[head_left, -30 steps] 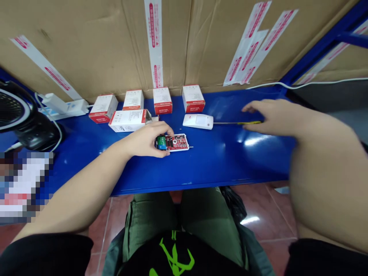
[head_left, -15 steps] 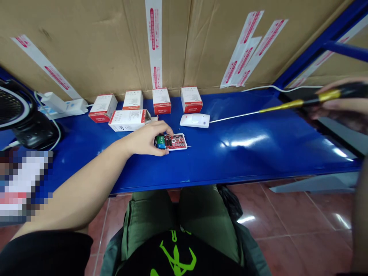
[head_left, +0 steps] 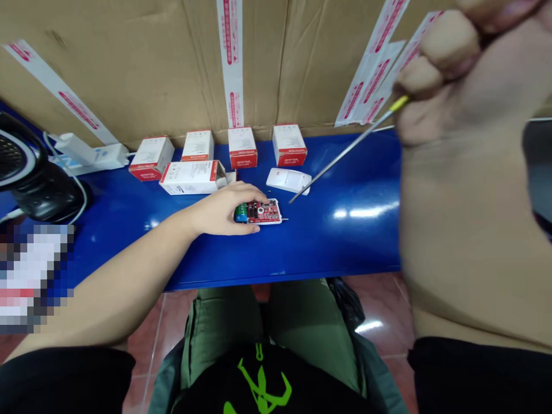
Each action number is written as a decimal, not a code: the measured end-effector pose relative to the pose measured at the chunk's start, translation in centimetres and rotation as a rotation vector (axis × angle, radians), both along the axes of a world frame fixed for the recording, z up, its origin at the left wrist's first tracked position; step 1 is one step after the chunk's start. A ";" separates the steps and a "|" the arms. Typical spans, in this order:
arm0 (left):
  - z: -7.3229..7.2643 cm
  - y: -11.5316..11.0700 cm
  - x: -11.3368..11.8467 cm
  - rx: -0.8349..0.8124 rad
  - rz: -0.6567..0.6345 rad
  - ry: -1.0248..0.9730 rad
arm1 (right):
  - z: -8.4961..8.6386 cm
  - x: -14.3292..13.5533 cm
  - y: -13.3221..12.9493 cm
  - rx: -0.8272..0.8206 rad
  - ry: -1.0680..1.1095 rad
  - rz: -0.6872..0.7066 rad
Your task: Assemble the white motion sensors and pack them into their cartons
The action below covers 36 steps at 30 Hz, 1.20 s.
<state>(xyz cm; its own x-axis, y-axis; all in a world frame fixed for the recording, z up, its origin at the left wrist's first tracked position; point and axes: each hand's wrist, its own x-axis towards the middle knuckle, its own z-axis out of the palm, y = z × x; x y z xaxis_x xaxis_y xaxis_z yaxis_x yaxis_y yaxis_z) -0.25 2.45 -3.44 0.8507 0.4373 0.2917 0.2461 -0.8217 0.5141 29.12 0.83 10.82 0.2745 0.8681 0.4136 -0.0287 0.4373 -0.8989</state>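
Observation:
My left hand (head_left: 228,210) grips the circuit board unit (head_left: 268,213), a red board in a white case with a green-blue battery at its left end. It lies on the blue table. My right hand (head_left: 457,80), large and close to the camera, is closed around the screwdriver (head_left: 345,152). The tool's thin shaft points down and left, its tip above the table, right of the board unit and apart from it. A white cover (head_left: 288,180) lies behind the board unit, partly crossed by the shaft. A tiny screw (head_left: 269,191) rests beside the cover.
Several red-and-white boxes stand along the cardboard wall (head_left: 150,69); an opened box (head_left: 190,177) lies in front of them. At the left are a black fan (head_left: 47,190) and a white power strip (head_left: 101,159) with cables. The table's front edge (head_left: 276,280) is near my legs.
My right hand has come up and inward with the screwdriver, whose tip moved from the white cover toward the board unit. The cover has turned slightly. My left fingers have shifted along the board unit.

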 end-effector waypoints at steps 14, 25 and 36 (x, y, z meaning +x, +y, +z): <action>-0.8 0.1 0.2 -0.041 0.006 -0.027 | -2.1 -7.6 3.9 0.150 0.185 0.454; -0.7 0.0 0.2 -0.039 0.006 -0.013 | -2.4 -8.8 3.2 0.194 0.170 0.453; -0.5 -0.1 0.2 0.022 -0.010 -0.023 | -0.4 -7.7 -0.4 0.040 -0.171 0.592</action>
<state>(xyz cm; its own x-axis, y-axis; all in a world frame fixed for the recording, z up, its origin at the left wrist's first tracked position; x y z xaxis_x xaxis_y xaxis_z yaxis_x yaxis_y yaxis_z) -0.09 2.39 -3.96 0.8481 0.4223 0.3201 0.2265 -0.8350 0.5015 21.39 0.44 10.44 -0.3226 0.8355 0.4448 -0.1342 0.4248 -0.8953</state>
